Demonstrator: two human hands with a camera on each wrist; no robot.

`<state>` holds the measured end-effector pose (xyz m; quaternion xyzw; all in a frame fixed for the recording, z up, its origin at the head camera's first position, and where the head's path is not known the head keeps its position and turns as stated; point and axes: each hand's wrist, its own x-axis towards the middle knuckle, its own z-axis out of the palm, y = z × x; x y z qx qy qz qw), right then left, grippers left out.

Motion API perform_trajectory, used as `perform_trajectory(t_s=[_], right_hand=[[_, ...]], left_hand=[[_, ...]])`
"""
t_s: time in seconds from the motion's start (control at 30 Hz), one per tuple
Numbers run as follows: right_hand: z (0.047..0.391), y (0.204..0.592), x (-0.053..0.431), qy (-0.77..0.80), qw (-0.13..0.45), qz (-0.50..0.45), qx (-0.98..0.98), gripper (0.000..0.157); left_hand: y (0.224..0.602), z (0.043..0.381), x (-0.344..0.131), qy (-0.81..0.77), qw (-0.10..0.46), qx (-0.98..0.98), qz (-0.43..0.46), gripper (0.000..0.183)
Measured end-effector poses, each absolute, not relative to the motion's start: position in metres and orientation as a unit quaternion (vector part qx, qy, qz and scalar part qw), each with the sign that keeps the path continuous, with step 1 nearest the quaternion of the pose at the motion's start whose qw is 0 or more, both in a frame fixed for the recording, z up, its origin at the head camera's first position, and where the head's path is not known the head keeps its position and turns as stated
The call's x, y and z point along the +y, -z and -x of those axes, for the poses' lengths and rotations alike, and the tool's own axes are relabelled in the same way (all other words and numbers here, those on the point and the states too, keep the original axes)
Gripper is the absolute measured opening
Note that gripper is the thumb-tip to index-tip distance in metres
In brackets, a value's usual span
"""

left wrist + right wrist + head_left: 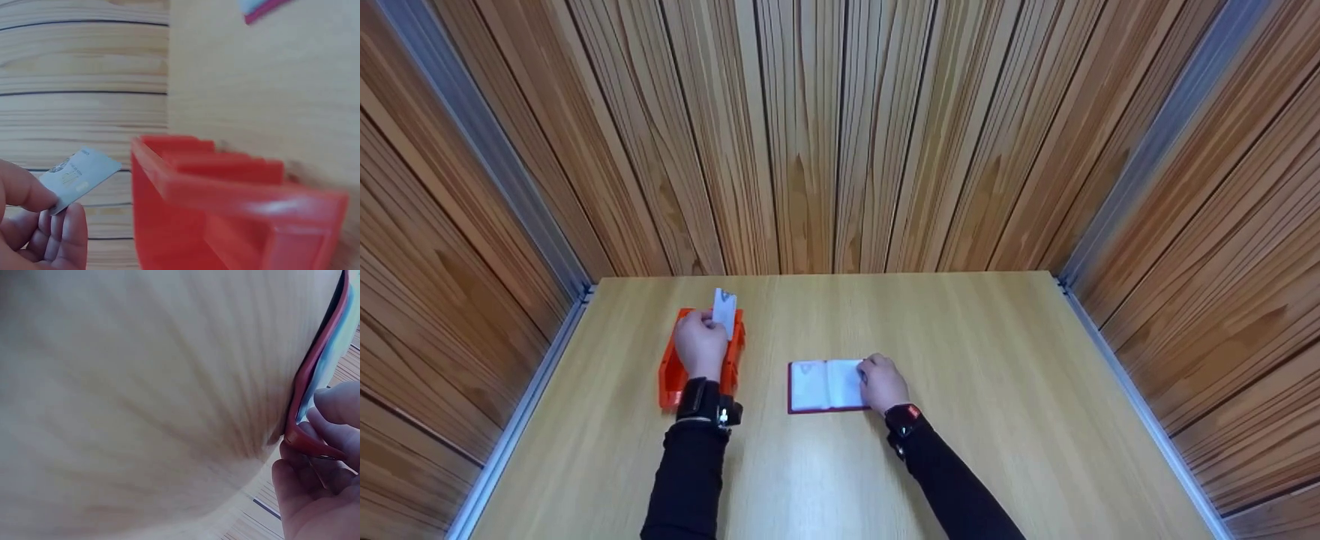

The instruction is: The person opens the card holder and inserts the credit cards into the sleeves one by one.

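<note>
My left hand [701, 345] pinches a white card [724, 311] between thumb and fingers, above the orange-red plastic bin [668, 390]. In the left wrist view the card [84, 174] shows printed marks and tilts beside the bin's rim [236, 194]. On the table at the centre lies a card holder [808, 386], open flat, with a dark red cover and pale sleeves. My right hand [885, 384] grips its right edge; in the right wrist view the thumb is over the sleeves and the fingers are under the red cover [306, 442], which bends there.
The light wooden table [960, 322] runs back to a plank wall [802, 135]. Plank side walls with metal rails [1147, 420] stand at left and right. The bin sits left of the card holder, with bare table between them.
</note>
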<state>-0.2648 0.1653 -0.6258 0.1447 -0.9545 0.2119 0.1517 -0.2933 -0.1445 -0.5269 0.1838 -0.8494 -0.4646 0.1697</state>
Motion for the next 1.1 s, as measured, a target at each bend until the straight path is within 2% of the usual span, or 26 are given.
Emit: perform_trajectory(t_s=[0.17,0.53,0.87,1.1], right_hand=[[0.265,0.625,0.166,-0.213,0.143,-0.142,-0.956,0.015],[0.264,0.621,0.167,-0.222,0.121,-0.141,-0.957,0.016],[0.263,0.609,0.16,-0.287,0.118,-0.108,-0.944,0.022],[0.264,0.596,0.152,-0.315,0.144,-0.126,-0.93,0.03]], left_hand=[[0.522,0.292,-0.137,0.478,0.189,-0.842,-0.164,0.023],[0.519,0.283,-0.112,0.525,0.174,-0.822,-0.135,0.024],[0.536,0.276,-0.084,0.556,0.131,-0.812,-0.119,0.025],[0.552,0.265,-0.064,0.592,0.101,-0.791,-0.119,0.025]])
